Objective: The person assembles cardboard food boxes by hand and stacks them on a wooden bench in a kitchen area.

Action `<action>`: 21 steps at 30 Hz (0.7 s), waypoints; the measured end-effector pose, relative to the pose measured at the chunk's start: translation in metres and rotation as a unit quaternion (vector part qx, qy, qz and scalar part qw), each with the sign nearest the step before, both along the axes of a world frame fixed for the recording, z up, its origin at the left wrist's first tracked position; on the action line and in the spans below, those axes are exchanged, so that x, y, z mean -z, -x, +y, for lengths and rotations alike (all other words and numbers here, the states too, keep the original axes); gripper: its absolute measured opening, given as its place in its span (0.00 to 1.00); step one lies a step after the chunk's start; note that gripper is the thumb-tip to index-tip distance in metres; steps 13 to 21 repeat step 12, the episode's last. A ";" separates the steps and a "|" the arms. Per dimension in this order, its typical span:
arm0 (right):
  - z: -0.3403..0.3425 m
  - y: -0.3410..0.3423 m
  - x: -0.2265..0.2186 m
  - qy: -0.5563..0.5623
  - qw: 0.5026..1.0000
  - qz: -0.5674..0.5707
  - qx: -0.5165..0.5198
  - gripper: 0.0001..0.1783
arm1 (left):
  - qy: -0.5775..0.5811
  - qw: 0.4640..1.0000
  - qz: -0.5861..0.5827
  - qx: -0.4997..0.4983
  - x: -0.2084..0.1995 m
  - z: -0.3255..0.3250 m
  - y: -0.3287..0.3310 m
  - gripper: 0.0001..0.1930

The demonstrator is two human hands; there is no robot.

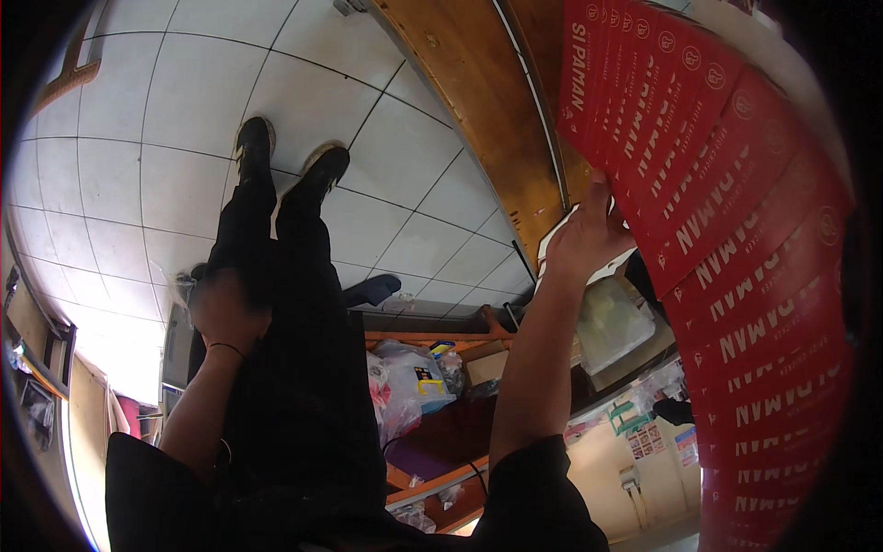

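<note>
A long fanned stack of red printed cardboard sheets, perhaps flattened boxes, fills the right side. At its left edge is my right hand, its thumb pointing up against the red sheets and its other fingers partly hidden. Something white with dark edges shows just behind this hand. My left hand lies by my left thigh, a thin dark band round its wrist. Its fingers are blurred, and nothing can be made out in them.
Left of the stack runs a brown wooden surface with a metal strip. A pale translucent container sits below my right hand. Plastic bags and a small cardboard box lie on a low shelf. A dark slipper rests on the tiled floor.
</note>
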State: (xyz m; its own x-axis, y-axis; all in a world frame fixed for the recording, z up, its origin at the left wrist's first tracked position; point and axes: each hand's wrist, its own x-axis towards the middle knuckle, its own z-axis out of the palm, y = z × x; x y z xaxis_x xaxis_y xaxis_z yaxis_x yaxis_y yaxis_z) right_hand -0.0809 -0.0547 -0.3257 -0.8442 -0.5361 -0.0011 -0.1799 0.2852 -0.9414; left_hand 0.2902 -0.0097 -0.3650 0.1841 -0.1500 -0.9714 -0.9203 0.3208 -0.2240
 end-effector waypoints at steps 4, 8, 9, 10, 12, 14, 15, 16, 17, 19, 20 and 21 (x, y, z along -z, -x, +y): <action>0.001 0.003 0.002 -0.061 0.997 0.030 -0.022 0.31 | 0.002 1.000 0.005 -0.001 0.000 0.000 0.000 0.46; -0.001 0.002 0.008 -0.049 0.998 0.037 0.006 0.31 | 0.009 1.000 0.011 0.000 0.001 0.002 -0.004 0.46; -0.001 0.002 0.010 -0.049 0.998 0.037 0.007 0.31 | 0.009 1.000 0.010 0.001 0.001 0.003 -0.005 0.46; -0.001 0.002 0.012 -0.047 0.998 0.047 0.000 0.31 | 0.008 1.000 0.009 0.001 0.001 0.003 -0.006 0.46; -0.001 0.004 0.014 -0.051 0.997 0.065 -0.009 0.30 | 0.007 1.000 0.008 0.002 0.001 0.003 -0.009 0.46; -0.001 0.004 0.014 -0.051 0.997 0.065 -0.009 0.30 | 0.007 1.000 0.008 0.002 0.001 0.003 -0.009 0.46; -0.001 0.004 0.014 -0.051 0.997 0.065 -0.009 0.30 | 0.007 1.000 0.008 0.002 0.001 0.003 -0.009 0.46; -0.001 0.004 0.014 -0.051 0.997 0.065 -0.009 0.30 | 0.007 1.000 0.008 0.002 0.001 0.003 -0.009 0.46; -0.001 0.004 0.014 -0.051 0.997 0.065 -0.009 0.30 | 0.007 1.000 0.008 0.002 0.001 0.003 -0.009 0.46; -0.001 0.004 0.014 -0.051 0.997 0.065 -0.009 0.30 | 0.007 1.000 0.008 0.002 0.001 0.003 -0.009 0.46; -0.001 0.004 0.014 -0.051 0.997 0.065 -0.009 0.30 | 0.007 1.000 0.008 0.002 0.001 0.003 -0.009 0.46; -0.001 0.004 0.014 -0.051 0.997 0.065 -0.009 0.30 | 0.007 1.000 0.008 0.002 0.001 0.003 -0.009 0.46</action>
